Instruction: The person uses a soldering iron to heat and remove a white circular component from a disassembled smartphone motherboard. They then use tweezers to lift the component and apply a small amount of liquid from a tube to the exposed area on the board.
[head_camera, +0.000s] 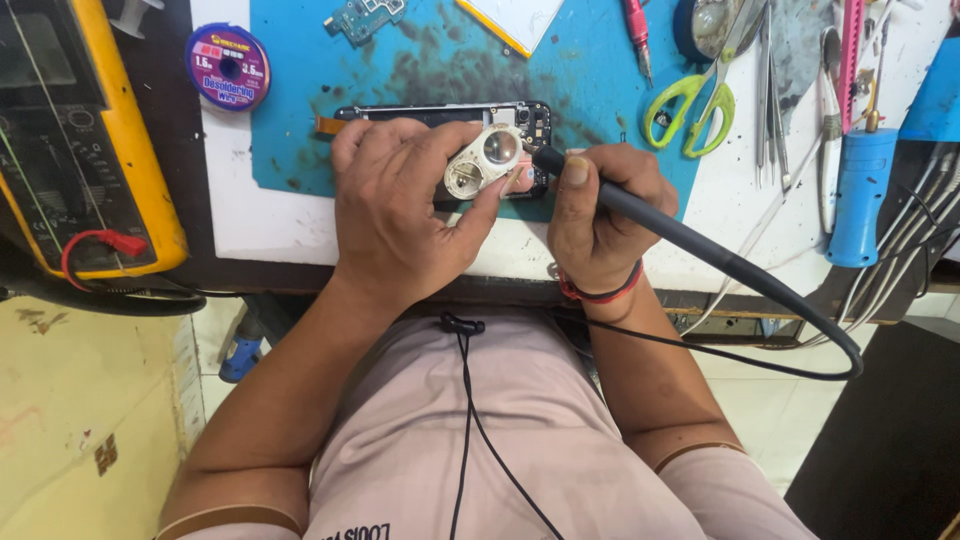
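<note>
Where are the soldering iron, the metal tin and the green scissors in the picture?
soldering iron (640, 212): head view, on its dark handle beside the right hand.
metal tin (484, 160): head view, on its silver top, held by the left hand.
green scissors (690, 105): head view, on a green handle loop.

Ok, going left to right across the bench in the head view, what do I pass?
Yellow multimeter → desoldering wick spool → left hand holding a double-lens magnifier → right hand gripping the soldering iron → green scissors → blue tool.
</note>
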